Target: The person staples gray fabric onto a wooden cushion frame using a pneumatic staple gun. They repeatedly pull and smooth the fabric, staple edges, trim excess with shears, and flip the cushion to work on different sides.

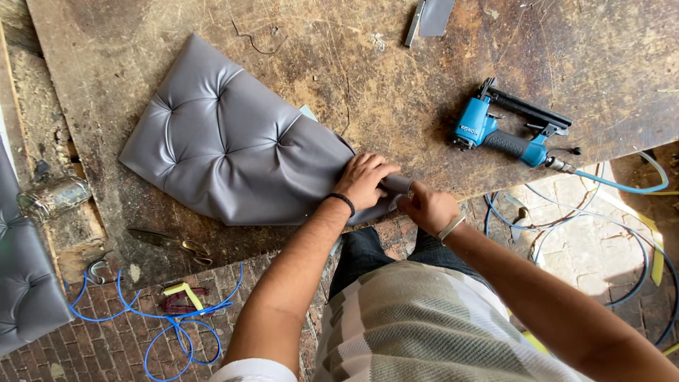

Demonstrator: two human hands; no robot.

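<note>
A grey tufted cushion panel (226, 145) lies flat on the worn wooden bench (368, 78), its wide end toward the bench's far left and its narrow end reaching the near edge. The covering looks like smooth faux leather, pulled into diamond-shaped folds that meet at sunken tuft points.

The left hand (364, 180), with a dark band at the wrist, presses palm-down on the narrow end, fingers spread and flat on the covering. The right hand (426, 206), wearing a pale wristband, is curled at the bench's near edge, its fingers closed on a loose flap of the grey covering (396, 185); how tightly it pinches is hard to tell from this angle. Both forearms reach in from below, over a striped shirt.

A blue pneumatic staple gun (506, 127) rests toward the bench's right edge, well apart from the hands, its blue air hose (622, 187) trailing off to the floor. Scissors (170, 242) lie near the near left corner. A grey offcut (433, 15) sits at the far edge. Another grey tufted piece (21, 283) shows at the left.
</note>
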